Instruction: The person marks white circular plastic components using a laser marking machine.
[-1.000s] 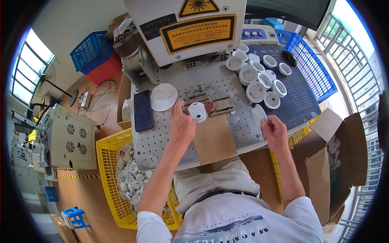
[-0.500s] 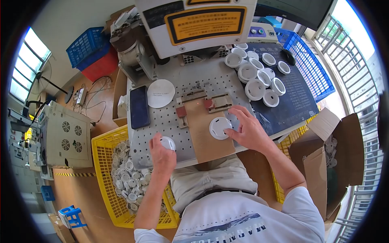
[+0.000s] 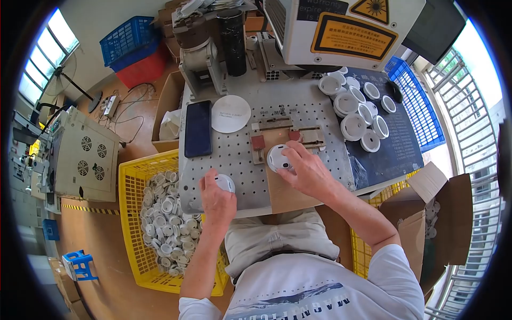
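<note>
My right hand [image 3: 312, 173] grips a white round plastic lid [image 3: 276, 159] by its right edge, thumb below and fingers above. The lid, with small dark slots, is over a brown cardboard strip [image 3: 290, 194], just in front of a metal corner fixture [image 3: 313, 136] with reddish blocks. Near the front edge of the perforated metal table [image 3: 248, 186], my left hand [image 3: 218, 202] has its fingers curled round the left side of a second white lid [image 3: 227, 183]. Its fingertips are partly hidden.
Many white lids [image 3: 353, 127] are piled on a dark mat at right. A phone [image 3: 198, 128] and white disc [image 3: 231, 113] lie at left. A yellow basket [image 3: 129, 224] of white parts stands below left. The labelled machine head [image 3: 298, 37] overhangs the back; an open cardboard box [image 3: 413, 234] is at right.
My right hand has pushed its lid away from me along the cardboard, up to the fixture. My left hand stays by its lid at the front edge. The camera view has shifted.
</note>
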The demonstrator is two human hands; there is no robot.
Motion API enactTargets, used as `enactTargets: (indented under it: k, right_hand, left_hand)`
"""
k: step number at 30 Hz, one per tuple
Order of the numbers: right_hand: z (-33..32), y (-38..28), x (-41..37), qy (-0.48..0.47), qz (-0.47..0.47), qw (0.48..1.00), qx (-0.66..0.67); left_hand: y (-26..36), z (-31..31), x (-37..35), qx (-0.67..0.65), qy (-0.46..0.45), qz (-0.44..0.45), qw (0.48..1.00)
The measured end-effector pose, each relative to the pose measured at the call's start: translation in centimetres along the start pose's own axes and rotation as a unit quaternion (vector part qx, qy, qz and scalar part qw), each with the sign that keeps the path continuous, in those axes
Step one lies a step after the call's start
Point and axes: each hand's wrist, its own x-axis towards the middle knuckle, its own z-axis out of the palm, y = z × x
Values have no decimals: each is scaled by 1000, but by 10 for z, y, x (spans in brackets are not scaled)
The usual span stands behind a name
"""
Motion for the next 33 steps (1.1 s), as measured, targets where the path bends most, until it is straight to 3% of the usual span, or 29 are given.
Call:
enactTargets:
  k: [18, 27, 33]
  right_hand:
    - [19, 10, 35, 79, -26, 995, -57]
    - [22, 7, 30, 71, 20, 994, -76]
    - [-17, 20, 6, 171, 26, 984, -47]
  left_hand:
    - [2, -2, 2, 0, -9, -5, 1000]
    - [8, -5, 4, -1, 6, 15, 1000]
    - [-7, -21, -14, -34, 3, -35, 999]
